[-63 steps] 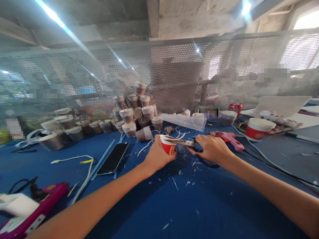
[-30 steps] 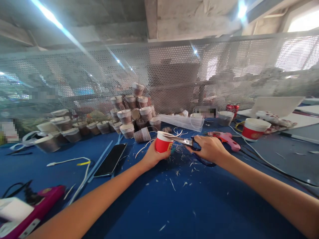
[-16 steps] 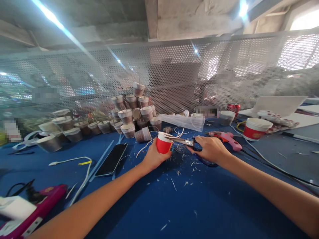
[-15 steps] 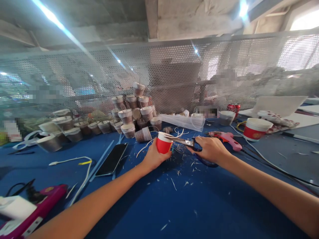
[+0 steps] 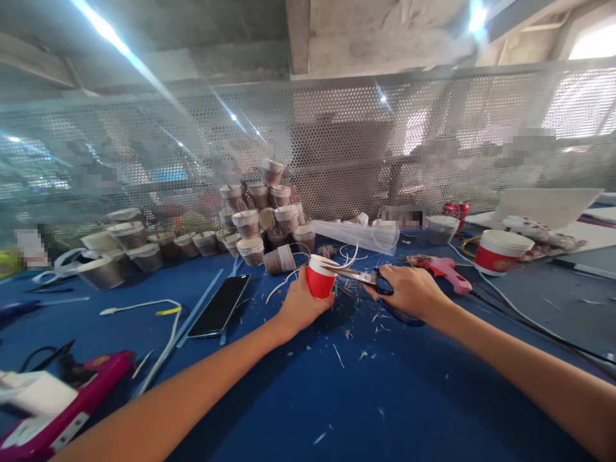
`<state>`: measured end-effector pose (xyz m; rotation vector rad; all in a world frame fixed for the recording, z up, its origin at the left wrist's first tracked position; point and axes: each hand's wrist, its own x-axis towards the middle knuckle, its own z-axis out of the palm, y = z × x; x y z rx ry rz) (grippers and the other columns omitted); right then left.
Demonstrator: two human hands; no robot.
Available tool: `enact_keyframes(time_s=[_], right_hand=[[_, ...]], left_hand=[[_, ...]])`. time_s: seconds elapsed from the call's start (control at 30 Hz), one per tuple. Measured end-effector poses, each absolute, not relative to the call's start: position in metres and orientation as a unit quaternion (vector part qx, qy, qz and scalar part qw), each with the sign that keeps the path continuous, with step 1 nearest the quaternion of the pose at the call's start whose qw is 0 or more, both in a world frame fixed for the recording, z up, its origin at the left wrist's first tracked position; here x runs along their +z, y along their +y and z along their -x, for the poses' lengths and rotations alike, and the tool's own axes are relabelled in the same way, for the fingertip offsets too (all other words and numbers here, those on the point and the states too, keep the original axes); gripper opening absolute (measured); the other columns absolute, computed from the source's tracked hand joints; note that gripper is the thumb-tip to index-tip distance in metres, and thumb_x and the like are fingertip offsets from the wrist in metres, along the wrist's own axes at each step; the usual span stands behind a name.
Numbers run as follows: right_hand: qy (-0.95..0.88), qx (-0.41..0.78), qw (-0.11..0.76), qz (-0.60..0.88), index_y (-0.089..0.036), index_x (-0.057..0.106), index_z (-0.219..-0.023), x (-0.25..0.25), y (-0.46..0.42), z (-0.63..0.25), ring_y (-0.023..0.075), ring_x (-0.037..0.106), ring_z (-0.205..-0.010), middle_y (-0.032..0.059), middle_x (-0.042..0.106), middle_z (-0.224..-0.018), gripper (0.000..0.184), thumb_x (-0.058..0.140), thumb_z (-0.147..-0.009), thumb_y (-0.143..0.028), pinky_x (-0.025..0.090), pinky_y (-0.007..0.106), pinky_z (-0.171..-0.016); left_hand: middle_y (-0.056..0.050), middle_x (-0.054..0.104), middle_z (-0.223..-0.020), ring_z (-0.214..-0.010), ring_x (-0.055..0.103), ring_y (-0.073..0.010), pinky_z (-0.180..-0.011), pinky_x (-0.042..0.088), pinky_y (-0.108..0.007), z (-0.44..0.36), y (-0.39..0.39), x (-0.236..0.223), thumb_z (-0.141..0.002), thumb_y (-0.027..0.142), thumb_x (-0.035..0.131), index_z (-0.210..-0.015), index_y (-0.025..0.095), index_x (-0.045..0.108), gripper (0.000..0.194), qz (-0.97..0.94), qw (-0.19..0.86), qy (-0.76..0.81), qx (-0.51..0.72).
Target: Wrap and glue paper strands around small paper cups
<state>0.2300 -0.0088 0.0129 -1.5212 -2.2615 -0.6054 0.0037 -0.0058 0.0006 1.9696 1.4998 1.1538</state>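
A red and white paper cup (image 5: pixel 320 280) is in the grip of my left hand (image 5: pixel 303 300), fingers wrapped round its side. My right hand (image 5: pixel 409 289) is closed on dark-blue-handled scissors (image 5: pixel 362 276). Their blades lie at the cup's rim, and a thin white strip (image 5: pixel 353 258) curls up beside them. Part of the blades is hidden by the cup. Small white scraps (image 5: pixel 363 354) are scattered on the blue tabletop (image 5: pixel 366 404) below.
Wrapped cups (image 5: pixel 250 250) are piled at the back. A phone (image 5: pixel 220 306) lies left of my left hand, a purple power strip (image 5: pixel 72 404) at front left. Right of the scissors are a pink glue gun (image 5: pixel 447 273), stacked red-white cups (image 5: pixel 500 251) and red cans (image 5: pixel 456 210).
My left hand has turned the cup, so its yellow mark no longer shows. The white strip at the rim stands up higher. A dark blue object has come into view at the left edge.
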Motion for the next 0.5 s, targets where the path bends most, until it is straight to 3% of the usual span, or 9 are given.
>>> enact_keyframes(time_s=[0.5], right_hand=[[-0.797,-0.205,0.19,0.536,-0.017,0.056,-0.072,0.0079,-0.0086,-0.2284,0.0178,0.061,-0.059,0.0049,0.067,-0.069,0.045,0.034,-0.082,-0.055,0.026,0.026,-0.048]], left_hand=[[-0.004,0.06,-0.078,-0.063,0.058,-0.0175,-0.057,0.042,-0.03,-0.0053,-0.0099,0.0024,-0.062,0.034,0.064,-0.094,0.019,0.042,0.042,-0.707,0.139,0.565,0.402]])
